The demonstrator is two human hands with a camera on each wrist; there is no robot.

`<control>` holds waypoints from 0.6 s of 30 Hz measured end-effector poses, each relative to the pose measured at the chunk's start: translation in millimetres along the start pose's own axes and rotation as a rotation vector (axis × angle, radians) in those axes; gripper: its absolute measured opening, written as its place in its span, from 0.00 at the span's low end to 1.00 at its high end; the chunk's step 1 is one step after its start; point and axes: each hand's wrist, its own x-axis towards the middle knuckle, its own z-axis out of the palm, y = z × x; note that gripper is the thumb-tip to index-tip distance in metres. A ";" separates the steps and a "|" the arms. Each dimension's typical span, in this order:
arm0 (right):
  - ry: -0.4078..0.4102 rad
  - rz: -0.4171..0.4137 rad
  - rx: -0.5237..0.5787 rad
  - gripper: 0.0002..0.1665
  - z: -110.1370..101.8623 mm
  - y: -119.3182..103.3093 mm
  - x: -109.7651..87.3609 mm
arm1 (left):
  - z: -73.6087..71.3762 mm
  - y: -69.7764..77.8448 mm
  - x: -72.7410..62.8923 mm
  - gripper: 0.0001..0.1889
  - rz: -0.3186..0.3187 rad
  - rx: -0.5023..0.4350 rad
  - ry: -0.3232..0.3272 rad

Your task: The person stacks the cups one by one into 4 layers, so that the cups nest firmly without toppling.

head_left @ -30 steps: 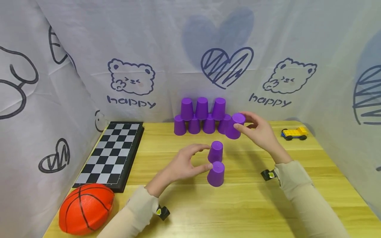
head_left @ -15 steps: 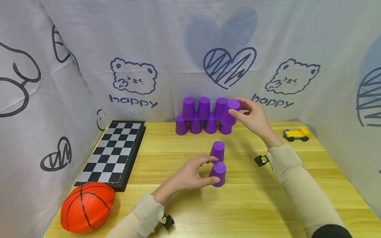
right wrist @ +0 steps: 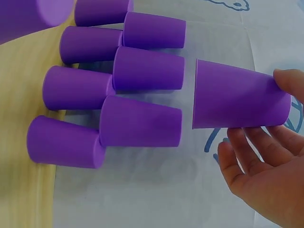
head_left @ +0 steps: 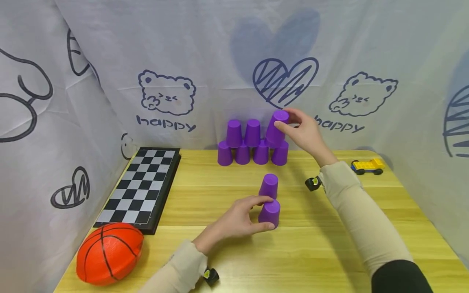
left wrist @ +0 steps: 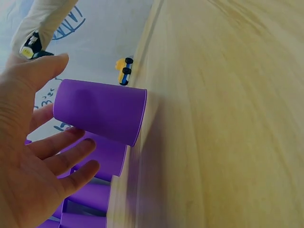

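My right hand (head_left: 305,132) holds an upside-down purple cup (right wrist: 240,97) between thumb and fingers near its closed end. The cup hangs above the right end of a cup stack, with a small gap below its rim in the right wrist view. That stack has a lower row of several purple cups (head_left: 261,153) and an upper row of three, including one purple cup (right wrist: 140,121) under the held one. My left hand (head_left: 236,219) reaches around a nearer purple cup (left wrist: 102,109) on the table; its thumb is spread apart from the cup's side.
Another upside-down purple cup (head_left: 269,185) stands just behind the nearer one. A checkered board (head_left: 137,187) and a red ball (head_left: 109,254) with black lines lie at the left. A yellow toy car (head_left: 368,166) is at the back right. Printed cloth (head_left: 220,49) hangs behind the wooden table (head_left: 311,252).
My right hand has raised its cup from beside the lower row to above the upper row, moving left. My left hand has shifted forward-to-near, down around the nearest cup.
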 end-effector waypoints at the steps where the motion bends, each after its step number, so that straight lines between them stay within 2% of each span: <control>1: 0.001 0.002 0.002 0.35 0.8 -1.9 2.5 | 0.4 0.0 0.3 0.35 -0.006 -0.002 0.003; 8: 0.011 -0.017 0.051 0.32 8.8 -11.2 20.5 | 6.5 -2.5 2.4 0.36 0.010 0.029 0.043; 18: 0.015 0.003 0.061 0.34 17.5 -15.7 37.8 | 10.5 -4.4 5.9 0.32 0.041 0.074 0.084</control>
